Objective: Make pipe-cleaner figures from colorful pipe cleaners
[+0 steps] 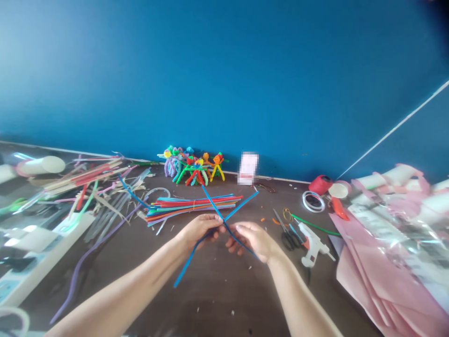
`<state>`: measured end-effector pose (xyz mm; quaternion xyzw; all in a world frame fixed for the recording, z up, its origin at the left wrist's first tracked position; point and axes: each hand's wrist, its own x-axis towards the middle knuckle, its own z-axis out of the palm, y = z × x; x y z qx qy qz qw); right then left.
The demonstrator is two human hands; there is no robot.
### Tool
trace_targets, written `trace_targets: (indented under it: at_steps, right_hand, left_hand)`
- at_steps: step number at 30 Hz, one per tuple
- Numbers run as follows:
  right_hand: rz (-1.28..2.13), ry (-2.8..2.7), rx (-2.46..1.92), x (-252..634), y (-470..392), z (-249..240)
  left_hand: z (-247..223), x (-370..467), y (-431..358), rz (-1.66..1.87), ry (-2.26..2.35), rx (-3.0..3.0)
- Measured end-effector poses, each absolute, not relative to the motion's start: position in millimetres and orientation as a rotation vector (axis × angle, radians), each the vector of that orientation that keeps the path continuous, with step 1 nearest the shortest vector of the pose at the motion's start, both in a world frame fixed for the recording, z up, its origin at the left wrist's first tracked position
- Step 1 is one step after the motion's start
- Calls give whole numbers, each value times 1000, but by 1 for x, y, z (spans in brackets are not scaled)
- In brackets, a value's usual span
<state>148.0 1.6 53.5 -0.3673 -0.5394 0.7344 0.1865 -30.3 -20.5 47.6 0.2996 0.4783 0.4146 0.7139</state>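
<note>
Two blue pipe cleaners (213, 202) cross each other in an X in front of me, above the dark table. Near the crossing, my left hand (204, 228) pinches them between thumb and fingers. My right hand (249, 238) is closed around the strand that runs down to the right, its thumb close to the crossing. One blue end hangs out below my left hand, and two ends point up and away from me. Just behind my hands lies a bundle of coloured pipe cleaners (192, 206), with red, blue and orange strands.
Small pipe-cleaner figures (196, 166) stand by the blue wall. To the right lie scissors (288, 238), a white glue gun (314, 245), a tape roll (313, 202) and pink sheets (372, 281). A power strip (45, 262) and loose strands (105, 201) cover the left.
</note>
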Motion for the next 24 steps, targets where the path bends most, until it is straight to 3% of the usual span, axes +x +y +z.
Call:
trace_targets:
  at_steps: [8,17,24]
  right_hand:
    - [2047,-1503,-1054,148,9,55]
    - [1754,-1575,-1148,128,-4,51]
    - [1788,-1559,-1142,129,-5,47]
  left_hand:
    - [45,-32,-19,881,1076,660]
    - [37,-32,-19,887,1057,754]
    - [40,-29,-22,896,1034,728]
